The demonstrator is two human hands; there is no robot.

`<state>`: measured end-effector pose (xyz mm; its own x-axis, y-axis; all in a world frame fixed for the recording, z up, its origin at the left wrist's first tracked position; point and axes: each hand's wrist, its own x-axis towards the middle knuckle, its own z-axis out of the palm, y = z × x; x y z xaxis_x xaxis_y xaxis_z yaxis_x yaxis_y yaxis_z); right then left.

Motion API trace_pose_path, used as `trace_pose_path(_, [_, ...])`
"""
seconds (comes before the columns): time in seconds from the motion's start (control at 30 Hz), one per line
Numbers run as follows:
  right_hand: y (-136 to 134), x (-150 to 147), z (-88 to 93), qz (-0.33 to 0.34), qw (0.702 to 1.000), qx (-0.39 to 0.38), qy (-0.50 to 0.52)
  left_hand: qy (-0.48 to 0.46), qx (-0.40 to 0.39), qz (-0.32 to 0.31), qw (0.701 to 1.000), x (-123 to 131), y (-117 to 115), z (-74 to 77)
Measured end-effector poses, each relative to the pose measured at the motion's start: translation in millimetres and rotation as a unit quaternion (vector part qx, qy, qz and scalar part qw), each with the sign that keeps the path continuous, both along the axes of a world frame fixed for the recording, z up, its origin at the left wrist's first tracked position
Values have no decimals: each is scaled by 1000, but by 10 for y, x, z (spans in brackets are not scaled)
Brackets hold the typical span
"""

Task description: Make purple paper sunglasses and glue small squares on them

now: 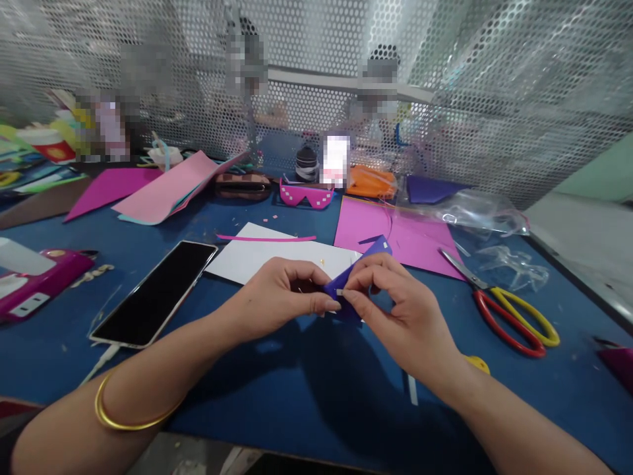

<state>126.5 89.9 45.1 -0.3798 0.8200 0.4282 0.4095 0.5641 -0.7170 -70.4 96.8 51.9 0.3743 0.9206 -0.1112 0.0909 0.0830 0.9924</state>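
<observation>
A small blue-purple piece [380, 245] with little white squares on it is held above the table, in front of the white sheet [257, 256]. My left hand [289, 293] pinches its left end between thumb and fingers. My right hand [390, 297] is closed at its middle, with thumb and index fingertips at a tiny white square [339, 292]. Part of the piece is hidden behind my right fingers. Beyond the sheet stand pink paper glasses [306, 196] dotted with white squares. A thin magenta strip [267, 238] lies across the white sheet.
Red and yellow scissors [499, 303] lie at right, beside pink foam sheets [395, 231] and clear plastic [514, 267]. A black-screened phone [155, 293] with a cable and a magenta tool [49, 277] are at left. A perforated metal screen [306, 39] rises behind the table.
</observation>
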Motion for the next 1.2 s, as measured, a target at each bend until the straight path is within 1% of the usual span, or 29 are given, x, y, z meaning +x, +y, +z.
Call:
trace_pose_path(0.23, [-7,-25,-6,-10,1000,0,5,-7,-3,0,1000,11,-3,8])
trace_pose_path(0.5, [9,-31,-22,-17,1000,7,6,6,3,3,1000,28,-3,10])
trace_pose_path(0.87, [-5,-50,-39,-26,1000,2,16,29,18,10,999,33,-21,29])
trace_pose_path(1.0, [-8,-47,-32,-34,999,-9,18,22,19,7,1000,26,-22,24])
trace_pose_path(1.2, [-10,-42,-9,-22,999,-18,42,24,18,-4,1000,2,-23,14])
